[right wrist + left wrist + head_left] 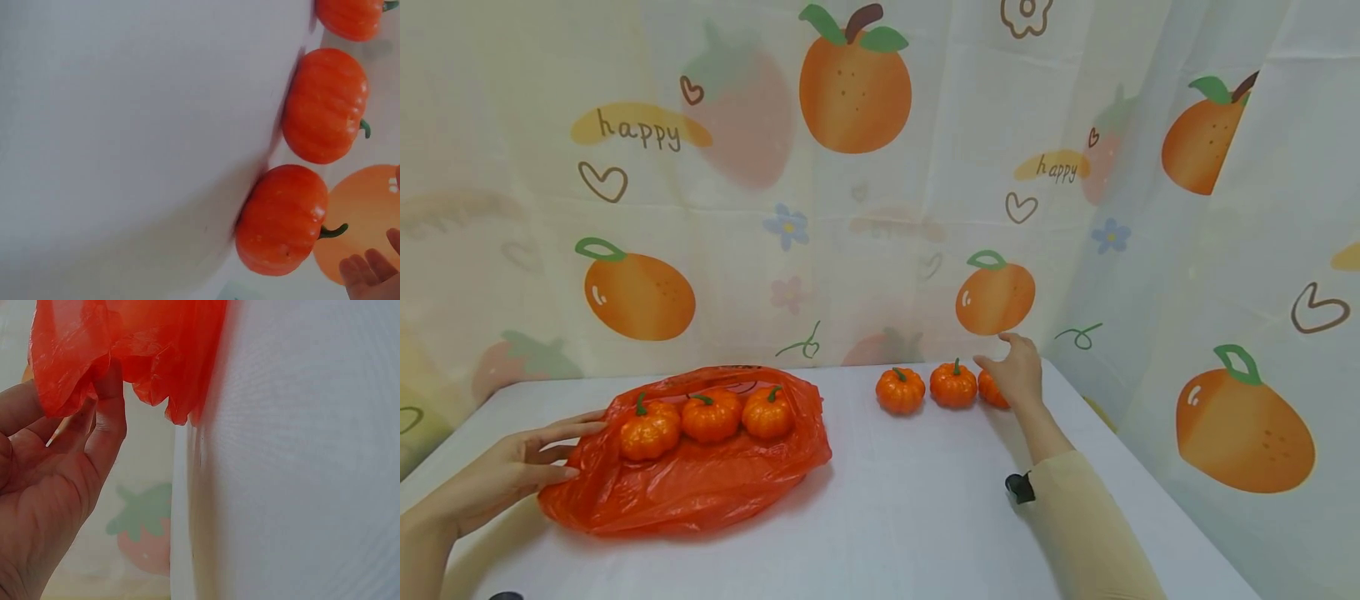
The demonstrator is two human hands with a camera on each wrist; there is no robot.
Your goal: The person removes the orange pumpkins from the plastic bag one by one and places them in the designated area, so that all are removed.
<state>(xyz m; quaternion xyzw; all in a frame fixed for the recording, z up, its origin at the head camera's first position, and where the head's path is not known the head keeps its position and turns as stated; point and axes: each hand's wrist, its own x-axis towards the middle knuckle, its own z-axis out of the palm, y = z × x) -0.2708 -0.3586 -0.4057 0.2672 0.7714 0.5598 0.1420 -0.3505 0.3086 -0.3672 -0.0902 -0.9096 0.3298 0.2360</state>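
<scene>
A red plastic bag (pixel 700 492) lies with its mouth spread, and three small orange pumpkins with green stems sit in it: a left one (pixel 651 430), a middle one (pixel 711 415) and a right one (pixel 768 413). At the bag's left edge my left hand (pixel 512 471) holds the thin plastic between thumb and fingers; the left wrist view shows the crumpled film (pixel 81 369) at the fingertips. My right hand (pixel 1018 371) is over the rightmost pumpkin (pixel 281 222) of a back row, fingers spread and holding nothing. In the head view it partly hides that pumpkin.
Two more pumpkins, one at the row's left (pixel 900 391) and one in its middle (pixel 953 385), stand near the back edge of the white table (pixel 895 517). A fruit-printed curtain (pixel 880 192) hangs right behind and along the right side.
</scene>
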